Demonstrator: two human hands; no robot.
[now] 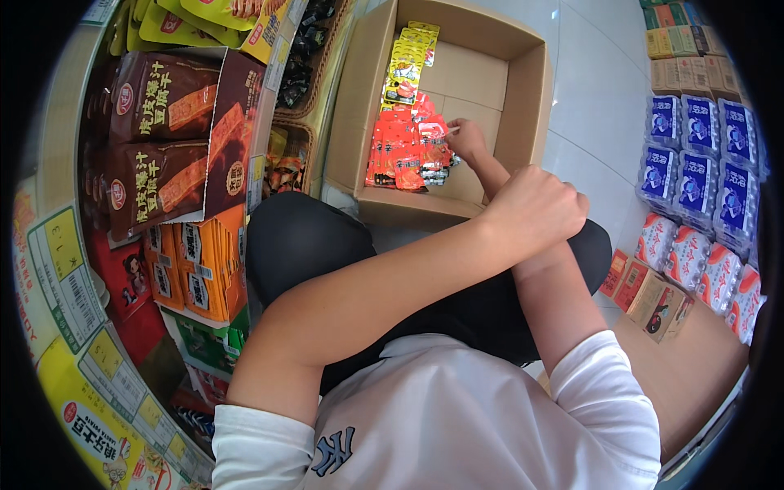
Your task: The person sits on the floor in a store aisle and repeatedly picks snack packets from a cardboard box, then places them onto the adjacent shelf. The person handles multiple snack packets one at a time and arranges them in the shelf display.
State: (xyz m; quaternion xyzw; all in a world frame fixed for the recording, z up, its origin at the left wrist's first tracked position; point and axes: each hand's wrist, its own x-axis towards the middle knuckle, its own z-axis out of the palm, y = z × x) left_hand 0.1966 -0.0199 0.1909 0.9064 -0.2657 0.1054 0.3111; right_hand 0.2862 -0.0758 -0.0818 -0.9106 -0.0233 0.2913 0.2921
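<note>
An open cardboard box [528, 92] stands on the floor before me. Inside it, along its left side, lie overlapping red snack packets [392, 144], with yellow snack packets [405, 67] above them. My right hand [468, 139] reaches into the box, its fingertips at the right edge of the red packets; whether it grips one cannot be told. My left forearm crosses over my right arm. My left hand [539, 205] is curled above the right forearm, outside the box's near right corner, its fingers mostly hidden from view. A few silvery packets [436, 176] show beneath the red ones.
Shelves at left hold brown snack bags [162, 177], orange packs [199, 269] and price tags [67, 275]. Wicker baskets [312, 138] of small packets stand beside the box. At right are blue-labelled bottle packs [695, 177], red-and-white packs [692, 257] and a large carton [674, 367].
</note>
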